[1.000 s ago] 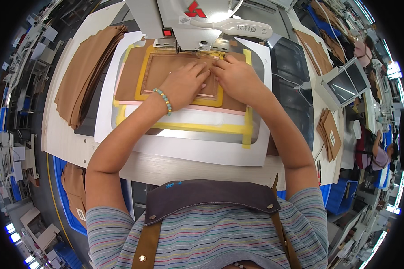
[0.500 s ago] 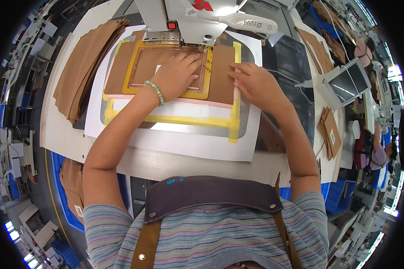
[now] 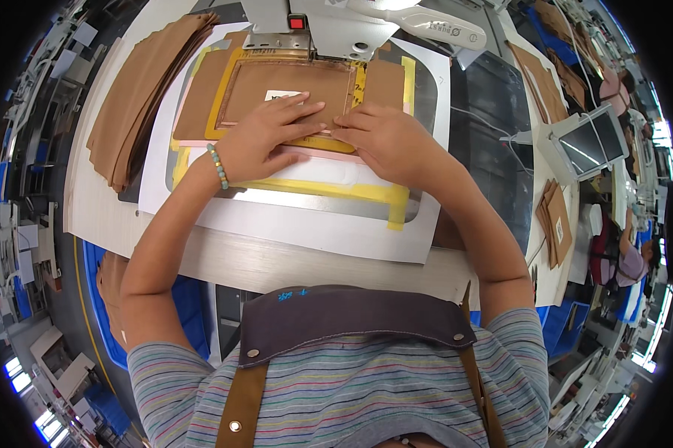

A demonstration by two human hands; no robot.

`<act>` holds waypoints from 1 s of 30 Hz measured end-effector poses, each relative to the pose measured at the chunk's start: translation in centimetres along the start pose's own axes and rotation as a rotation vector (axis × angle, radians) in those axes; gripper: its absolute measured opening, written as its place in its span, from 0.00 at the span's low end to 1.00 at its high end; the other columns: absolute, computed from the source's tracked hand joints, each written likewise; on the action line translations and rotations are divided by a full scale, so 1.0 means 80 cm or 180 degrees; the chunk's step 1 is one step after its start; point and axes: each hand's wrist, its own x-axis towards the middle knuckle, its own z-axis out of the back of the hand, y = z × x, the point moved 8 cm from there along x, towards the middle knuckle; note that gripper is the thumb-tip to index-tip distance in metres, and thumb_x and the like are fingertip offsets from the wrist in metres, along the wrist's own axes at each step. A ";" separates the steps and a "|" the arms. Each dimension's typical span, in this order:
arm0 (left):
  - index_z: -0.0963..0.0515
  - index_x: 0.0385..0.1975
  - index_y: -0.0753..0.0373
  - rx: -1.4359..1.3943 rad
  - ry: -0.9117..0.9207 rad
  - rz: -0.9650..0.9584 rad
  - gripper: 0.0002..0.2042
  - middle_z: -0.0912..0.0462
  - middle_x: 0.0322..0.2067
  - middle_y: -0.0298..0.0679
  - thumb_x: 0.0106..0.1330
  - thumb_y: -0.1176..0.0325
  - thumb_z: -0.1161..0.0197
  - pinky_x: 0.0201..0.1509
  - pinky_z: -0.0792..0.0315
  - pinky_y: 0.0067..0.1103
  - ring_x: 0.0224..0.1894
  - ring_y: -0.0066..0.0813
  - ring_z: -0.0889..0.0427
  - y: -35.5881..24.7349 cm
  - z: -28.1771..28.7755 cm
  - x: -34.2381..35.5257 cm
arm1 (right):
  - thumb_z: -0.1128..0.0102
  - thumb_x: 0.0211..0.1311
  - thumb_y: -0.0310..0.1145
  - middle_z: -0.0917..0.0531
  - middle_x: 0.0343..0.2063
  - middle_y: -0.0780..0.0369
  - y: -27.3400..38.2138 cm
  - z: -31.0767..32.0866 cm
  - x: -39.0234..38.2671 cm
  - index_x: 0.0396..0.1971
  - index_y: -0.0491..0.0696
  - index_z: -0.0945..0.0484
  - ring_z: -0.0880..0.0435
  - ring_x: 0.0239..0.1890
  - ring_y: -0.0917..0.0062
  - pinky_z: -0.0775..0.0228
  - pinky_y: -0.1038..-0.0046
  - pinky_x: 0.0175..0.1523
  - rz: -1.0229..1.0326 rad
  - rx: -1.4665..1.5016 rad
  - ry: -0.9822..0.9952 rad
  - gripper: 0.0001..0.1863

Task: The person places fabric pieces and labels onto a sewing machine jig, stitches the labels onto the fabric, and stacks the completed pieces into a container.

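Note:
My left hand (image 3: pixel 260 142) lies open with fingers spread on a brown fabric panel (image 3: pixel 292 76) inside a yellow rectangular frame (image 3: pixel 221 97). A small white label (image 3: pixel 275 95) shows on the panel just beyond its fingertips. My right hand (image 3: pixel 392 142) has its fingers bunched together, tips closed at the near right corner of that frame. What lies under the tips is hidden. Brown fabric (image 3: pixel 385 82) extends past the frame, over a pink layer and a plate edged with yellow tape (image 3: pixel 336 188). A sewing machine head (image 3: pixel 318 26) stands just beyond the frame.
A stack of brown fabric pieces (image 3: pixel 146 97) lies on the left of the table. On the right are a tilted screen (image 3: pixel 589 142), a small pile of brown pieces (image 3: pixel 554 224) and a cable. Blue bins (image 3: pixel 191 313) stand below the table's near edge. Other people work at far right.
My right hand has moved left from the fabric's right edge to the frame's near corner. My left hand has drawn back toward me and left, uncovering the white label. The view has shifted slightly.

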 end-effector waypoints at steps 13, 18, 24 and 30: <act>0.15 0.64 0.49 -0.0212 0.0073 -0.0095 0.24 0.33 0.78 0.40 0.66 0.60 0.27 0.81 0.47 0.44 0.79 0.49 0.38 0.012 0.005 0.019 | 0.36 0.59 0.27 0.14 0.43 0.64 0.013 -0.009 -0.003 0.55 0.46 0.17 0.17 0.52 0.70 0.26 0.68 0.56 0.0061 -0.0181 0.0014 0.21; 0.15 0.63 0.48 -0.0292 0.0101 -0.0077 0.23 0.33 0.79 0.38 0.66 0.60 0.27 0.81 0.47 0.43 0.79 0.48 0.38 0.020 0.005 0.024 | 0.38 0.59 0.26 0.15 0.44 0.63 0.014 -0.011 -0.006 0.54 0.46 0.17 0.18 0.53 0.69 0.26 0.66 0.57 0.0015 -0.0190 -0.0125 0.21; 0.13 0.61 0.49 -0.0382 0.0139 -0.0063 0.21 0.32 0.78 0.34 0.67 0.59 0.27 0.81 0.47 0.43 0.79 0.47 0.38 0.030 0.003 0.035 | 0.39 0.62 0.25 0.15 0.52 0.60 0.014 0.010 -0.012 0.53 0.45 0.16 0.19 0.58 0.65 0.27 0.65 0.62 -0.0079 -0.0073 -0.0097 0.19; 0.14 0.61 0.49 -0.0363 0.0089 -0.0196 0.21 0.30 0.77 0.33 0.68 0.58 0.27 0.80 0.45 0.43 0.78 0.47 0.37 0.039 0.004 0.045 | 0.38 0.67 0.25 0.16 0.59 0.59 -0.031 0.031 -0.048 0.53 0.45 0.15 0.20 0.63 0.62 0.27 0.62 0.67 -0.0558 -0.0020 -0.0308 0.16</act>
